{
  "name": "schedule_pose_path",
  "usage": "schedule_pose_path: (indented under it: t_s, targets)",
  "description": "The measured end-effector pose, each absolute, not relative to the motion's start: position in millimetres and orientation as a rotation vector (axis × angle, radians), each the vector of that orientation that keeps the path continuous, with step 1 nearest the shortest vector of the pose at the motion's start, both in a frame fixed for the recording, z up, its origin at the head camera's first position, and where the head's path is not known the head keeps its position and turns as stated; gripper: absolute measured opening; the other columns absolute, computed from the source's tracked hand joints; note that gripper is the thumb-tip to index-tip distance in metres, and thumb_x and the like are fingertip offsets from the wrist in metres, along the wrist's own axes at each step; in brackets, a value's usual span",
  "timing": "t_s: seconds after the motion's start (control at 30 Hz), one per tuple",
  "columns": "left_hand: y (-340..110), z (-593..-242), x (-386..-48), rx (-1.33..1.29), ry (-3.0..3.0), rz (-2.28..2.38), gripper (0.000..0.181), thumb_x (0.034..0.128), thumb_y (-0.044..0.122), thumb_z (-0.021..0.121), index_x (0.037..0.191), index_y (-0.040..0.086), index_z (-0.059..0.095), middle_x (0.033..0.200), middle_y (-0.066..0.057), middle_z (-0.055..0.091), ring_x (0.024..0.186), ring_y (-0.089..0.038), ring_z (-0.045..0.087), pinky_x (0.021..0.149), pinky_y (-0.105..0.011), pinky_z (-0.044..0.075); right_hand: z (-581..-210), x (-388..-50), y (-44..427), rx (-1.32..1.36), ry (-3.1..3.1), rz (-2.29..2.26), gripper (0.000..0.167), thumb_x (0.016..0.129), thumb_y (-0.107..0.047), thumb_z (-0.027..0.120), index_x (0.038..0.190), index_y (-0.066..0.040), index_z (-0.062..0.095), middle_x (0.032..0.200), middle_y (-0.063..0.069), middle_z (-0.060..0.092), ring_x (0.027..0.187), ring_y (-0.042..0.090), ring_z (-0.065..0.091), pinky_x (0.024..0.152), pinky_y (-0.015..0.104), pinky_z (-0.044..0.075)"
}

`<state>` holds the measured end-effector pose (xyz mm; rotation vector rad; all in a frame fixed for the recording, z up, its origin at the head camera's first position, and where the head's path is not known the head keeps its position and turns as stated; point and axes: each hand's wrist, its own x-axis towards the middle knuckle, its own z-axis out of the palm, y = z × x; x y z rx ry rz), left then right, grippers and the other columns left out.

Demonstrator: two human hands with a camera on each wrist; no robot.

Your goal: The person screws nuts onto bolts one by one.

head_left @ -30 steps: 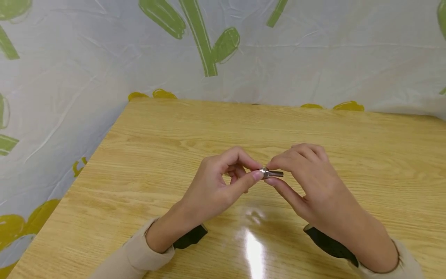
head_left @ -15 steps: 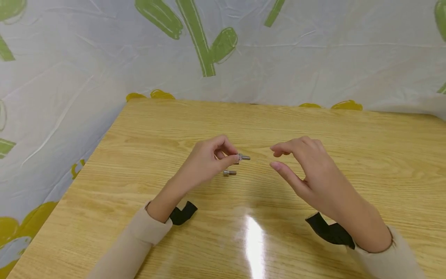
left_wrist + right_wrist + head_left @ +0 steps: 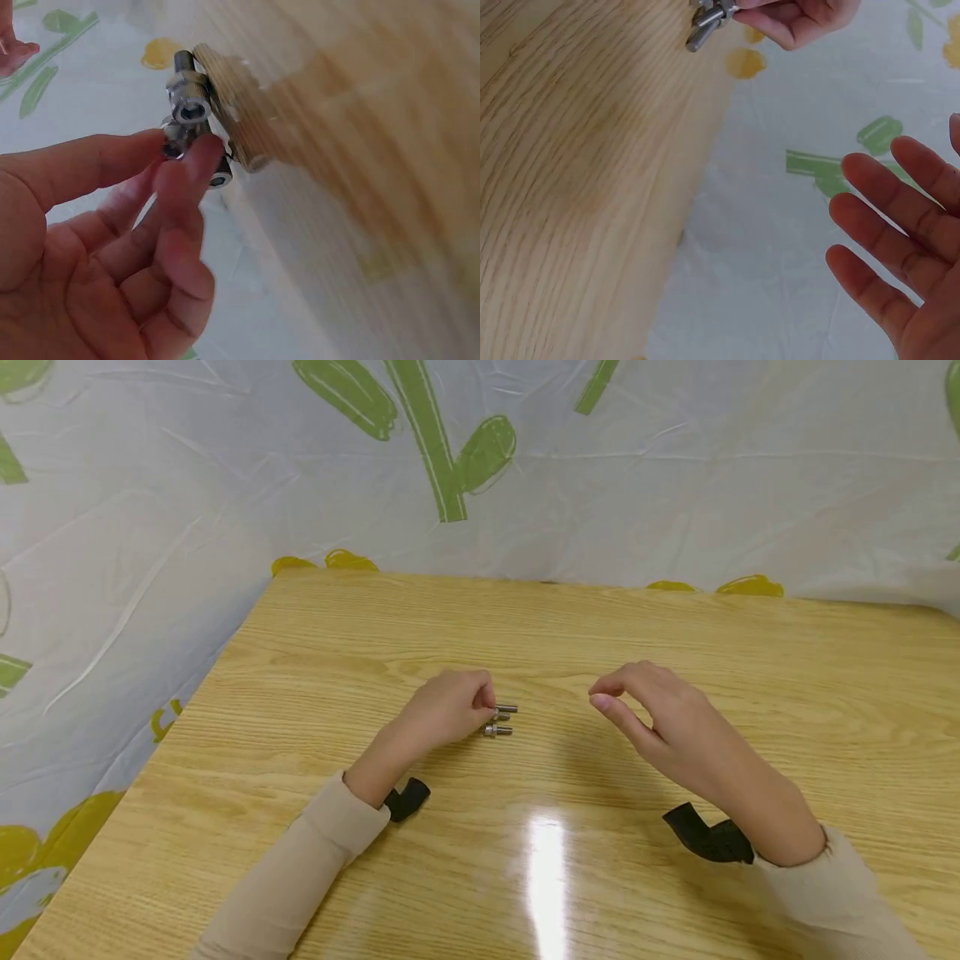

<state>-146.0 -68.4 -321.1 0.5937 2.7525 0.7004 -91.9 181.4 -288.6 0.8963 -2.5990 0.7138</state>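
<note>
My left hand [image 3: 453, 706] is low over the table, its thumb and index finger pinching a small metal bolt with a socket head [image 3: 175, 140]. A second socket-head bolt with a nut on its shank [image 3: 497, 730] lies close by on the near side. On the far side a third bolt [image 3: 507, 708] shows its shank past the fingertips, and its socket end [image 3: 219, 180] peeks out behind a finger. To the right, my right hand [image 3: 667, 727] hovers over the table with loosely bent fingers and holds nothing.
The wood-grain table [image 3: 360, 635] spreads under both hands, with a bright light reflection at its near middle. A pale sheet [image 3: 585, 510] with green and yellow shapes hangs behind it and at the left. Black bands [image 3: 708, 835] are worn at the wrists.
Both hands held one bolt together at first. The right hand let go; the left carried the bolt left and lowered it to the table between the other bolts. The right thumb and fingers drew closer.
</note>
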Motion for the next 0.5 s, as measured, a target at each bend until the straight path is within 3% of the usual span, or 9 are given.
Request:
schedule_pose_path:
  t_s: [0.13, 0.3, 0.4, 0.5]
  targets:
    - [-68.1, -317.7, -145.0, 0.631, 2.781, 0.588, 0.005, 0.0901, 0.019, 0.062, 0.089, 0.014, 0.060, 0.080, 0.002, 0.060, 0.067, -0.013, 0.051, 0.059, -0.024, 0.041, -289.8, -91.2, 182.5, 0.864, -2.666, 0.689, 0.017, 0.095, -0.020, 0.054, 0.107, -0.010, 0.061, 0.105, 0.003, 0.064, 0.103, 0.022, 0.057, 0.079, 0.040, 0.047]
    - [-73.9, -307.8, -139.3, 0.726, 2.884, 0.590, 0.014, 0.0959, 0.019, 0.052, 0.094, 0.011, 0.063, 0.083, 0.002, 0.062, 0.071, -0.014, 0.053, 0.066, -0.026, 0.045, -294.4, -91.3, 181.9, 0.977, -2.528, 0.595, 0.028, 0.096, -0.023, 0.053, 0.117, -0.006, 0.058, 0.112, 0.007, 0.063, 0.106, 0.024, 0.057, 0.086, 0.039, 0.046]
    - [-80.5, -301.3, -133.5, 0.887, 3.009, 0.577, 0.022, 0.0990, 0.019, 0.045, 0.104, 0.010, 0.064, 0.097, 0.000, 0.065, 0.089, -0.016, 0.059, 0.081, -0.030, 0.049, -297.1, -92.2, 181.6, 1.052, -2.430, 0.533, 0.040, 0.099, -0.034, 0.043, 0.125, -0.005, 0.054, 0.121, 0.011, 0.059, 0.115, 0.028, 0.054, 0.094, 0.042, 0.042]
    - [-87.7, -296.9, -126.4, 1.107, 3.134, 0.396, 0.031, 0.1006, 0.022, 0.040, 0.119, 0.009, 0.061, 0.119, -0.005, 0.063, 0.115, -0.022, 0.055, 0.100, -0.037, 0.042, -300.2, -92.1, 183.3, 1.105, -2.423, 0.457, 0.057, 0.099, -0.047, 0.030, 0.135, -0.005, 0.046, 0.134, 0.013, 0.051, 0.129, 0.029, 0.042, 0.108, 0.042, 0.031]
